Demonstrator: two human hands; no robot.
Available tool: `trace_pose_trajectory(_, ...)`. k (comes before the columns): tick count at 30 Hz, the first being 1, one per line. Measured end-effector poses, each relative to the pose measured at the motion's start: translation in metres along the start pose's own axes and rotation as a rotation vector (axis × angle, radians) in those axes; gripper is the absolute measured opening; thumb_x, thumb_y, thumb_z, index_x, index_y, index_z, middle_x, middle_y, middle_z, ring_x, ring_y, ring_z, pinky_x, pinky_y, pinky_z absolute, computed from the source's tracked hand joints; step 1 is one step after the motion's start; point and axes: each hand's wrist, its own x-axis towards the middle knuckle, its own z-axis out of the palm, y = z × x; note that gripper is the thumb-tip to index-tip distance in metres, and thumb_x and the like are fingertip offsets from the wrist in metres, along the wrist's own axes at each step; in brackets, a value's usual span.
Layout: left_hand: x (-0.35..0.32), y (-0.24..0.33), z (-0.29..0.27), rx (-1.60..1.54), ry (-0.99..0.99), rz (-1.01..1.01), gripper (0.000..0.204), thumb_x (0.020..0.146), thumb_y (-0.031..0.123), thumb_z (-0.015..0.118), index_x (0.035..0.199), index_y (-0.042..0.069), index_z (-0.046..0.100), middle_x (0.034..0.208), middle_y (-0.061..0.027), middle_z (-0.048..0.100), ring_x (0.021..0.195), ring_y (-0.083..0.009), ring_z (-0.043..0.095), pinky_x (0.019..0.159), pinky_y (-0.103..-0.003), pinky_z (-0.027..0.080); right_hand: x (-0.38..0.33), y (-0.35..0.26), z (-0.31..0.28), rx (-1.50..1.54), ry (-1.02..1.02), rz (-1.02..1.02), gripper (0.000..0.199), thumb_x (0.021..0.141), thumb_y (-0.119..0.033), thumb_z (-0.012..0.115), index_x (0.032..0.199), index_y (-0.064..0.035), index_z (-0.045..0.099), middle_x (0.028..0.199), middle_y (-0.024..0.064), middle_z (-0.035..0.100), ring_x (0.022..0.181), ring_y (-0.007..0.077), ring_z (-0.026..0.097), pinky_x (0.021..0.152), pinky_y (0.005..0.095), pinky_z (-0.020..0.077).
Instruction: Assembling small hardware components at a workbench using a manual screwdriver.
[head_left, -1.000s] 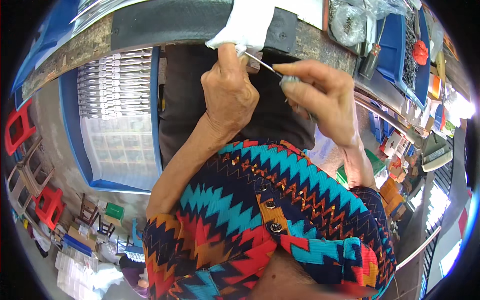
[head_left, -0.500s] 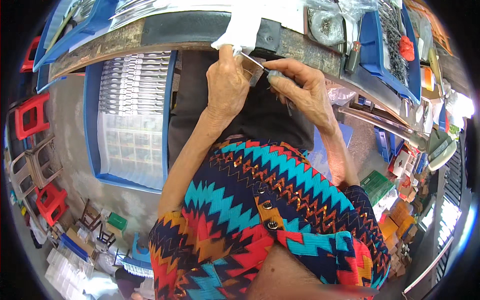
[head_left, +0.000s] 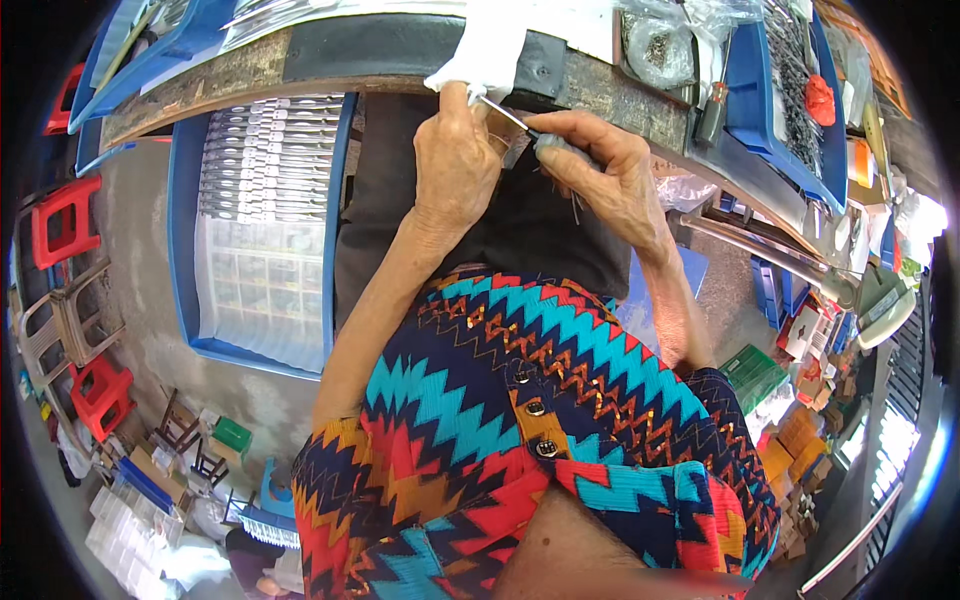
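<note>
At the bench edge, my left hand [head_left: 455, 170] is closed, its index finger pressed up against the lower end of a white cloth [head_left: 490, 50] hanging over the edge. What its other fingers grip is hidden behind the hand. My right hand [head_left: 605, 175] is closed round the dark handle of a thin metal-shafted tool, like a small screwdriver [head_left: 505, 112]. The shaft slants up to the left, and its tip meets the small bunched white end of the cloth beside my left index finger. Thin dark strands hang below my right fingers.
Left of my lap is a blue tray [head_left: 180, 250] with rows of metal pieces. On the wooden bench [head_left: 630, 105] lie a dark-handled screwdriver [head_left: 712, 112], a plastic-wrapped bundle [head_left: 658, 50] and a blue bin [head_left: 765, 110] of dark small parts. Red stools [head_left: 65, 220] stand far left.
Both hands stay at the cloth's end with nearly the same grip. My right hand and the tool have shifted only slightly; the whole view has tilted a little.
</note>
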Motion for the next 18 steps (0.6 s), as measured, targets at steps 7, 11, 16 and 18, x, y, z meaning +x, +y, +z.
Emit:
trace_pose_trajectory(7,-0.001,-0.007,0.001,0.049,0.008,0.015,0.014,0.091,0.012,0.042,0.090,-0.001,0.046,0.054,-0.0127,0.049,0.048,-0.0246,0.055,0.044,-0.035,0.039,0.001,-0.001,0.003,-0.289,0.047,-0.254,0.025,0.078,-0.007,0.057,0.102,-0.0014,0.059,0.080,0.0104,0.061,0.071,0.0149,0.057,0.062,0.0266,0.0454)
trace_pose_trajectory(11,-0.001,-0.009,0.002,0.053,-0.006,-0.010,0.013,0.090,0.012,0.043,0.091,-0.001,0.046,0.056,-0.0165,0.051,0.052,-0.0312,0.057,0.045,-0.037,0.040,0.002,0.004,0.006,-0.453,0.102,-0.482,0.027,0.075,-0.003,0.059,0.102,-0.0019,0.058,0.086,0.0150,0.061,0.072,0.0267,0.061,0.061,0.0315,0.0474)
trace_pose_trajectory(16,0.000,-0.004,0.000,0.060,-0.004,0.009,0.011,0.089,0.009,0.043,0.093,-0.002,0.045,0.062,-0.0232,0.053,0.061,-0.0408,0.057,0.048,-0.042,0.040,-0.001,0.001,0.008,-0.727,0.110,-0.591,0.034,0.072,-0.001,0.060,0.105,-0.0042,0.054,0.077,0.0110,0.054,0.065,0.0270,0.057,0.055,0.0346,0.0462)
trace_pose_trajectory(18,0.000,-0.003,0.000,0.053,-0.012,0.004,0.011,0.089,0.008,0.044,0.093,-0.002,0.045,0.064,-0.0250,0.054,0.063,-0.0431,0.056,0.049,-0.044,0.040,-0.004,0.000,0.010,-0.810,0.123,-0.606,0.036,0.072,-0.001,0.061,0.106,-0.0051,0.054,0.075,0.0097,0.051,0.063,0.0254,0.055,0.054,0.0350,0.0456)
